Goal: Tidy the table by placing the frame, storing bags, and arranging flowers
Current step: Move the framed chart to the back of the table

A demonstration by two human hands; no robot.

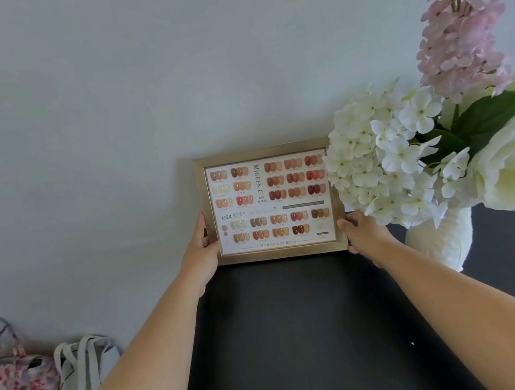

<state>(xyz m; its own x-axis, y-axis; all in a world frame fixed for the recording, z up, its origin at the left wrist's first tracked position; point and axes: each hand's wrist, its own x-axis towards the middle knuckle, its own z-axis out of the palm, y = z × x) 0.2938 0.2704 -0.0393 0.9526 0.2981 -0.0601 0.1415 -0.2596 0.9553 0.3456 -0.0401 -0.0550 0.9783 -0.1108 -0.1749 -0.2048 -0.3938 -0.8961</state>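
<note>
So: one gold picture frame (270, 202), two fabric bags (19, 377) (82, 371), one white vase (440, 242), two hands (201, 253) (363, 232), one black table (304, 338).

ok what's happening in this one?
A person holds a gold picture frame upright at the back of the black table, against the wall, left hand and right hand on its lower corners. A white vase of artificial flowers stands just to its right. A floral bag and a grey tote bag sit off to the left, lower down.
</note>
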